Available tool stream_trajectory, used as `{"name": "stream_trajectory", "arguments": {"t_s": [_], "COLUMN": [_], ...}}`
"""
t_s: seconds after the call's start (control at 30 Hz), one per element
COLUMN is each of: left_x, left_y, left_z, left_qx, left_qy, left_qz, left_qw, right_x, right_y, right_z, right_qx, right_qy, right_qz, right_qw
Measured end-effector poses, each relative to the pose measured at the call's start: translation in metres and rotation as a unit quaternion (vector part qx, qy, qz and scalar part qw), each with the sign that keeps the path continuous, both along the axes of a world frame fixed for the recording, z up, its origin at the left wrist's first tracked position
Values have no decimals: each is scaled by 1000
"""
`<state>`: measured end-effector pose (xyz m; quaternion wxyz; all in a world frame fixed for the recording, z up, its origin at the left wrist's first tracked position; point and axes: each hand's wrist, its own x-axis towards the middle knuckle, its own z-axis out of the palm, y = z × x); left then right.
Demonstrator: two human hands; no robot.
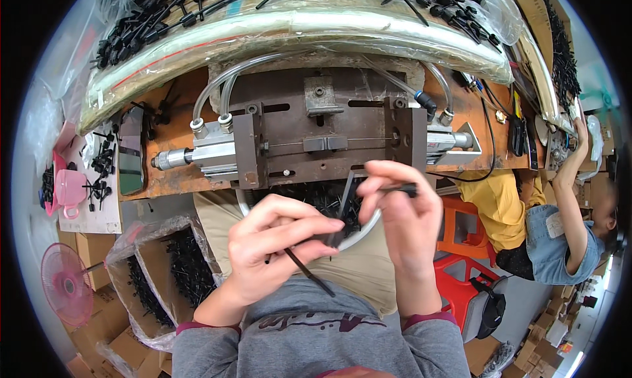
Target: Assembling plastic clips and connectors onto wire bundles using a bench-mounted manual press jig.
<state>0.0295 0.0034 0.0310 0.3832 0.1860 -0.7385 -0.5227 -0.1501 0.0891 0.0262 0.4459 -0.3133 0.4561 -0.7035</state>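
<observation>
My left hand (273, 240) is closed in a pinch over my lap, gripping a thin black rod-like part (309, 272) that slants down to the right. A grey-black strip (346, 197) rises from its fingertips toward my right hand (408, 216). The fingers of that hand are curled around a black piece (401, 189) that shows only in part. Just beyond both hands stands a brown metal fixture (296, 170), with two small metal jaws (325, 143) at its middle. Whether the strip touches my right fingers I cannot tell.
Air cylinders (214, 151) with clear hoses flank the fixture. Black parts (164, 22) lie heaped along the back. A phone (131, 151) rests at the left. Below it is a plastic-lined box (164, 272) of black parts. A co-worker (559, 233) sits right, near red stools (457, 279).
</observation>
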Motion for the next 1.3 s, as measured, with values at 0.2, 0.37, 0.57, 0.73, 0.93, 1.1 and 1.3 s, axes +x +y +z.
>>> {"name": "stream_trajectory", "arguments": {"t_s": [0.2, 0.37, 0.57, 0.73, 0.93, 1.1, 1.3], "left_x": [9, 16, 13, 14, 11, 13, 11], "left_y": [-6, -5, -7, -9, -8, -4, -4], "left_z": [-2, -9, -14, -12, -15, -11, -1], "left_qx": [-25, 42, 40, 52, 98, 139, 4], "left_qy": [-45, -13, 4, 6, 34, 32, -58], "left_qz": [54, 73, 60, 45, 41, 54, 55], "left_qw": [997, 996, 997, 998, 994, 988, 997], "right_x": [7, -4, 3, 5, 6, 11, 12], "right_y": [0, -6, -21, -28, -28, -29, -17], "right_z": [0, -19, -21, -10, -2, 5, 8], "right_qx": [-89, -125, -76, -47, 4, 17, 7], "right_qy": [224, 566, 639, 681, 722, 728, 474], "right_qz": [-65, -13, 5, -6, -3, 9, -19], "right_qw": [968, 815, 766, 731, 692, 685, 880]}}
